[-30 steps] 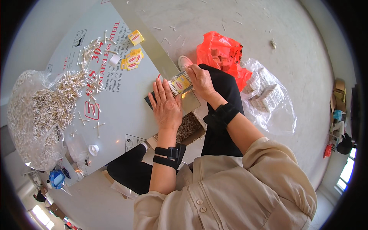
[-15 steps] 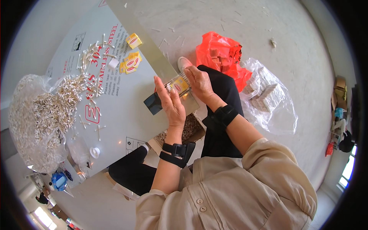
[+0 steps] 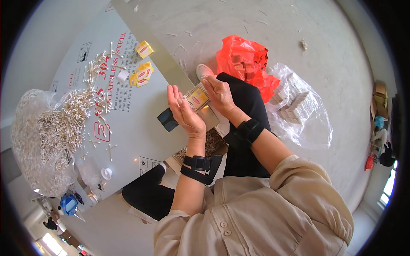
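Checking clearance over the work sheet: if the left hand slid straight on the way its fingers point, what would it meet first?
The left hand points up-left across the grey sheet. Probably first the cluster of small yellow packets, with scattered white sticks beyond; depth is unclear, so it might pass above them.

A makeshift packing workplace, of the small workshop or home piece-work kind; a person sits low at a sheet-metal table (image 3: pixel 128 123) still wearing its printed protective film; a large clear bag (image 3: pixel 38 141) of loose white sticks slumps at its left end, with more sticks (image 3: pixel 100 64) scattered over the top; small yellow packets (image 3: pixel 142 73) lie among them; the floor (image 3: pixel 324 59) is bare grey concrete, littered with stray sticks; a red plastic bag (image 3: pixel 243 57) and a clear bag of stacked small boxes (image 3: pixel 299 106) sit on it beside the person's leg; odd clutter lines the far right wall.
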Tool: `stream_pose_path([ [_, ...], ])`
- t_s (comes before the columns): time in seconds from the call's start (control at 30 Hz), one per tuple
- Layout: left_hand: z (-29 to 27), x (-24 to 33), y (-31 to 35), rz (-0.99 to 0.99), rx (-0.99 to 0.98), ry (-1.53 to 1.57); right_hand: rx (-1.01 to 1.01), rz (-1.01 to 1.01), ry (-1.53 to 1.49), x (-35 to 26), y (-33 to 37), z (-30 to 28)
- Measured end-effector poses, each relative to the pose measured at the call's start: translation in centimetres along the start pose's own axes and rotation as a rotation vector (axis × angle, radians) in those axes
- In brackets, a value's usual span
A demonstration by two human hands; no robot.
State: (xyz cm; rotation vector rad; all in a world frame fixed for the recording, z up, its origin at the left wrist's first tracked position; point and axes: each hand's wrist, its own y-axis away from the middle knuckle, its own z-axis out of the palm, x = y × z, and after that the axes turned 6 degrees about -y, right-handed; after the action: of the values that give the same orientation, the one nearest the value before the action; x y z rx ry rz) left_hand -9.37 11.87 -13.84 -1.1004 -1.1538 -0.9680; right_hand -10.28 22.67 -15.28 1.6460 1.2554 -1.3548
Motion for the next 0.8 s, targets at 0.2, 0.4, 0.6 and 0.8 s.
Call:
stream_pose_path([
  [0.2,-0.6,-0.3,-0.5,-0.052,0.044,0.117,0.012,0.025,-0.098,-0.1,0.0,0.1],
  [0.4,-5.9,0.2,-0.7,0.011,0.101,0.107,-0.004,0.151,-0.169,1.6,-0.4,-0.2],
  [0.6,-16.7,0.9,0.3,0.009,0.303,-0.257,0.289,-0.365,0.397,-0.3,-0.5,-1.2],
  [0.8,-29.2,0.9,-2.5,0.024,0.469,-1.062,-0.145,-0.339,0.048,-5.2,3.7,2.2],
])
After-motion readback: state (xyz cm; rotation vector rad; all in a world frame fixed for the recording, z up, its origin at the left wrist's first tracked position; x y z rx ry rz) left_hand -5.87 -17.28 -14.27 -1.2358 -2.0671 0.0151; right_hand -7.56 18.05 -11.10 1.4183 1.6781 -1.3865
